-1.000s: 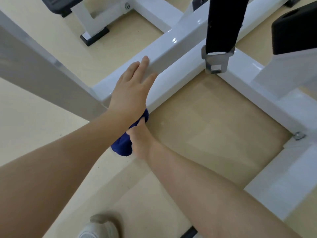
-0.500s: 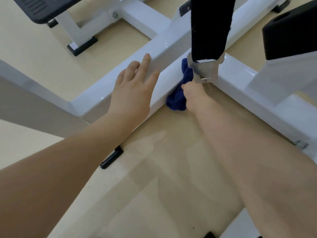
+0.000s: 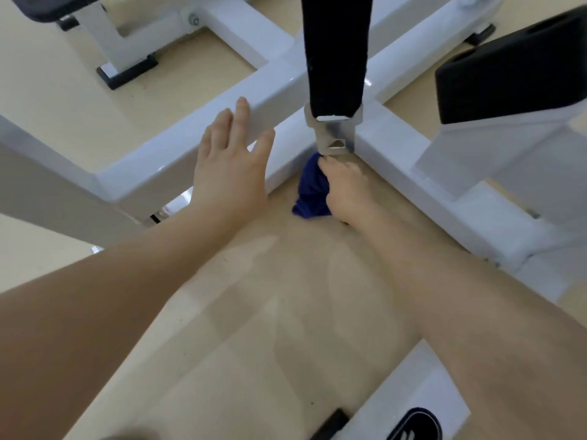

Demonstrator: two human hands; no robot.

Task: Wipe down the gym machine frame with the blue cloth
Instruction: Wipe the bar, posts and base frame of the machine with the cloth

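- The right hand point(image 3: 344, 188) has slid the cloth point(image 3: 309, 192) along the beam since a second ago, from under the left wrist to the corner where two beams of the frame point(image 3: 152, 166) meet; in the last half second it has dropped a little lower there.
- It grips the bunched blue cloth, pressed into that inside corner low by the floor point(image 3: 254, 312), just under the metal end of a hanging black strap point(image 3: 333, 58).
- The left hand point(image 3: 230, 166) stays flat on the beam, fingers straight, holding nothing.
- Open floor lies between the two forearms; white beams box it in at left, behind and right.
- The floor is pale and wood-toned; a black pad point(image 3: 514, 61) sits at the upper right.
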